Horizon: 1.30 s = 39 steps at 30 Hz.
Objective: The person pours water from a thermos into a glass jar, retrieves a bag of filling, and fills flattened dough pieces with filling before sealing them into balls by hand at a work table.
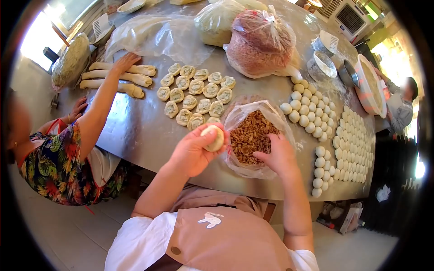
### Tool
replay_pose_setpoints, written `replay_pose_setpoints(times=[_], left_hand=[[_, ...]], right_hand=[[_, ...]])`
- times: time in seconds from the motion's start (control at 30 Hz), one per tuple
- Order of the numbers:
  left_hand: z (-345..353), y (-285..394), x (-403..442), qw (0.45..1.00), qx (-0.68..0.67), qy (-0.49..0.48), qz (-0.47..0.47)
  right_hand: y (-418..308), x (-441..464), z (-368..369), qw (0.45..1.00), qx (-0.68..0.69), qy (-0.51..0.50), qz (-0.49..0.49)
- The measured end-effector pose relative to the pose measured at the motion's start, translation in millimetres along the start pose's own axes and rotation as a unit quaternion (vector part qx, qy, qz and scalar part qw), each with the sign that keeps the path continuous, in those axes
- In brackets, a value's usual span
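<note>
My left hand (pixel 192 152) is closed around a round, pale piece of dough (pixel 214 138), held just left of an open plastic bag (pixel 244 169). Brown, chopped filling (pixel 250 135) fills the bag. My right hand (pixel 279 155) reaches in at the bag's right side, thumb and fingers apart and the fingertips touching the filling. Beyond my left hand, several flattened dough rounds (pixel 196 86) with pale, greenish centres lie in rows. Several smooth white dough balls (pixel 312 108) sit in a cluster to the right of the bag.
At left, a person's hand (pixel 126 62) rests at long dough strips (pixel 131 77). A tied bag of pinkish filling (pixel 260 43) stands behind. More dough balls (pixel 355 144) cover the right of the metal table (pixel 135 142), with a metal bowl (pixel 322 67) and another person (pixel 402 104) beyond.
</note>
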<state>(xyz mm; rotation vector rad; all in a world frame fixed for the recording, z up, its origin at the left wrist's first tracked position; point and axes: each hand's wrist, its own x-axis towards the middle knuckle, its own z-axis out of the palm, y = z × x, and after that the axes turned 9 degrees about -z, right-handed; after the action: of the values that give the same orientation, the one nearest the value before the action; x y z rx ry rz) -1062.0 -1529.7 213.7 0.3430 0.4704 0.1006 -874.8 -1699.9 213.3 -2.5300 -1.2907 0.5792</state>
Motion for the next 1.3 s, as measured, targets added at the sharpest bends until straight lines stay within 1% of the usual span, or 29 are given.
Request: replay_pose_setpoints(times=[0.03,0.13,0.17,0.27,0.3,0.4,0.43,0.53,0.57,0.6,0.67,0.7,0.73,0.83,0.93,1.0,1.03,1.1,1.2,1.3], left_hand=[[9,-6,2,1.0,0.021,-0.004,-0.023],[11,-27,18,0.995,0.078,-0.026,-0.058],[15,-31,21,0.993,0.078,-0.04,-0.078],[22,-50,31,0.989,0.116,-0.006,-0.09],[22,-54,32,0.991,0.108,-0.012,-0.078],[23,-57,32,0.995,0.028,-0.018,-0.098],[23,-58,32,0.995,0.038,-0.02,-0.094],[18,-63,34,0.993,0.071,-0.024,-0.093],[16,-65,36,0.991,0.085,-0.025,-0.099],[14,-66,39,0.99,0.098,-0.025,-0.102],[14,-69,42,0.988,0.106,-0.013,-0.109],[15,-70,44,0.987,0.11,-0.006,-0.113],[14,-72,48,0.99,0.104,0.002,-0.097],[15,-79,58,0.995,0.074,0.022,-0.062],[20,-79,64,0.998,0.018,0.026,-0.061],[22,-83,73,0.996,-0.043,0.013,-0.073],[17,-86,79,0.999,0.002,-0.005,-0.049],[11,-91,85,0.995,0.091,-0.039,0.0],[20,-89,82,0.999,0.007,0.028,-0.029],[25,-83,82,0.997,-0.035,0.026,-0.057]], right_hand=[[-1,-4,-3,1.0,-0.023,-0.009,-0.012],[-7,-1,15,0.999,0.007,0.018,-0.046],[-9,2,21,0.994,0.059,0.053,-0.077],[7,20,50,0.978,0.107,0.1,-0.145],[9,20,51,0.973,0.108,0.116,-0.17],[7,5,40,0.989,0.037,0.102,-0.103],[5,3,36,0.993,0.01,0.085,-0.076],[7,9,38,0.991,0.049,0.038,-0.122],[19,15,48,0.983,0.165,0.017,-0.085],[39,26,64,0.96,0.277,-0.005,-0.047],[43,27,61,0.956,0.291,-0.014,-0.038],[28,18,40,0.979,0.194,-0.002,-0.066],[17,11,23,0.991,0.096,0.01,-0.093],[15,0,-2,0.979,0.173,0.092,-0.06],[-2,-10,-25,0.955,0.268,0.113,-0.06],[-9,-13,-26,0.962,0.215,0.119,-0.122],[-13,-13,-26,0.962,0.188,0.122,-0.154],[-22,-16,-27,0.957,0.23,0.11,-0.134],[-15,-16,-19,0.951,0.269,0.104,-0.111],[-10,-12,-14,0.955,0.26,0.101,-0.1]])
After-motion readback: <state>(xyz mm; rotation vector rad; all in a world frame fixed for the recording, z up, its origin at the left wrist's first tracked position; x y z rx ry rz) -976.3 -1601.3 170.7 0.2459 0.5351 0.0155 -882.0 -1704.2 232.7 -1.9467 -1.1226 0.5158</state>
